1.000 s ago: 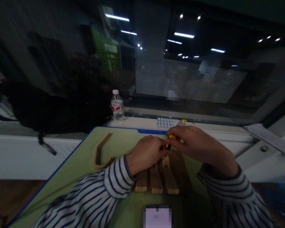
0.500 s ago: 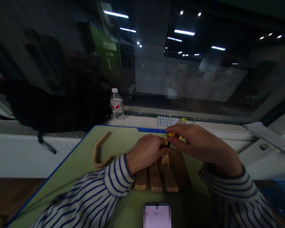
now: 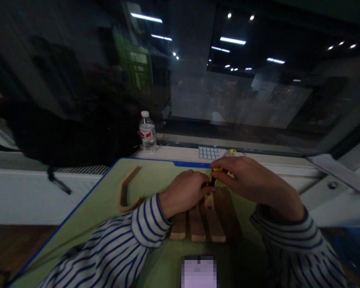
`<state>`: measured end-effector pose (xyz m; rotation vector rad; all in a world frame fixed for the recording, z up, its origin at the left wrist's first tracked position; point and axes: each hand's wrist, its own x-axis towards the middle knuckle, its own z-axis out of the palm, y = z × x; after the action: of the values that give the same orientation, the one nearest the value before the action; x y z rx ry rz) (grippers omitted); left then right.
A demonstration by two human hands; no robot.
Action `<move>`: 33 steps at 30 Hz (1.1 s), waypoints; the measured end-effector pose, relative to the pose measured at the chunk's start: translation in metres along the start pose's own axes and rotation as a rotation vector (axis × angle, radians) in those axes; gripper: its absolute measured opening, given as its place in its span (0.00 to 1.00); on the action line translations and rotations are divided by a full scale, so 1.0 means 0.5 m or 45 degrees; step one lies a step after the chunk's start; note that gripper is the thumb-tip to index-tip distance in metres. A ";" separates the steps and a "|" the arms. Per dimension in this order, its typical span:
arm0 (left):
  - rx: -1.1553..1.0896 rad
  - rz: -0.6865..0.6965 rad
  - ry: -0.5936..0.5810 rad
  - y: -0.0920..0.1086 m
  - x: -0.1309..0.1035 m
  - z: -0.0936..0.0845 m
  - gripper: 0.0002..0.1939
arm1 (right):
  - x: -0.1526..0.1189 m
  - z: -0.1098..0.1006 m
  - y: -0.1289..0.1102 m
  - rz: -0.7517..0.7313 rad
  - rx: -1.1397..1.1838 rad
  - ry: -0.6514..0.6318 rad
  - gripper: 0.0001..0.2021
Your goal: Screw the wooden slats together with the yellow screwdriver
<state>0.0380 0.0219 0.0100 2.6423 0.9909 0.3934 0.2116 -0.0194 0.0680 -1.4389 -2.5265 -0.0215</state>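
My right hand (image 3: 243, 176) is closed around the yellow-and-black handle of what looks like a short screwdriver (image 3: 213, 179). The tool points down at the top of a slatted wooden piece (image 3: 214, 224). Against the tool's lower end, my left hand (image 3: 184, 192) has its thumb and fingers pinched together. Its fingertips hide the tip and anything small held there. Several light wooden slats with rounded ends lie side by side below my hands, on a darker wooden part (image 3: 229, 212). A small dark hole shows in the rightmost slat.
A bent wooden strip (image 3: 122, 192) lies on the green, blue-edged tabletop (image 3: 87, 224) at left. A phone (image 3: 199, 274) is at the near edge. On the sill stand a water bottle (image 3: 148, 134), a blue-grid sheet (image 3: 208, 153) and a yellow-tipped item (image 3: 232, 152).
The tool's handle has turned and tilted slightly within my right hand's fingers. My left hand keeps its pinch in almost the same spot, and the wooden pieces have barely moved.
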 end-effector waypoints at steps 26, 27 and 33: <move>0.031 0.009 0.036 0.003 0.000 0.001 0.14 | 0.005 -0.003 0.002 0.035 -0.012 -0.009 0.11; 0.017 0.006 0.047 0.003 0.000 0.001 0.15 | 0.005 -0.004 0.001 0.033 -0.012 -0.008 0.11; -0.034 -0.018 0.062 -0.001 0.003 0.004 0.14 | 0.004 -0.001 -0.002 0.010 0.012 0.024 0.13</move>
<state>0.0395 0.0231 0.0082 2.6123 1.0115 0.4664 0.2101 -0.0183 0.0692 -1.4388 -2.5025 -0.0212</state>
